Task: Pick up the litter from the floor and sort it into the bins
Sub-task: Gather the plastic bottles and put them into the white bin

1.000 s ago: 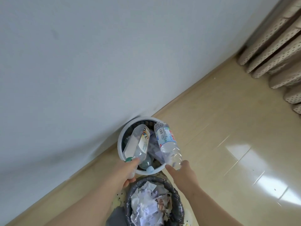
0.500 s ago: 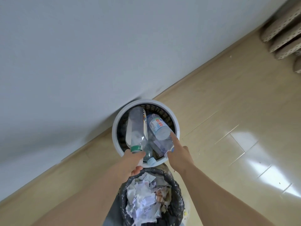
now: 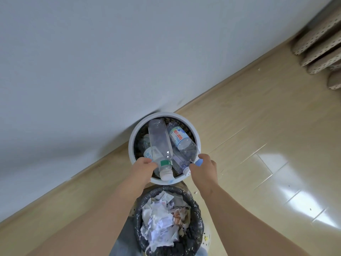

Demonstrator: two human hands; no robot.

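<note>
A white round bin point(image 3: 131, 145) stands against the wall and holds several plastic bottles. A clear bottle point(image 3: 160, 143) with a green neck ring and white cap lies in it, cap toward me. My left hand point(image 3: 143, 171) grips it at the neck. Beside it lies a bottle with a white and blue label point(image 3: 181, 143). My right hand point(image 3: 203, 169) pinches its blue cap at the bin's near rim. Both bottles rest mostly inside the bin. Nearer to me stands a bin lined with a black bag point(image 3: 198, 217), filled with crumpled paper.
The grey wall point(image 3: 92, 61) runs diagonally behind the white bin. Glossy beige floor point(image 3: 258, 145) stretches to the right. The hem of a spotted beige curtain point(image 3: 317, 39) hangs at the top right. Small specks lie on the floor near the bins.
Both hands have lowered the two bottles from above the rim down into the white bin. The bottles now lie flatter among the others, and the view has moved closer to the bin.
</note>
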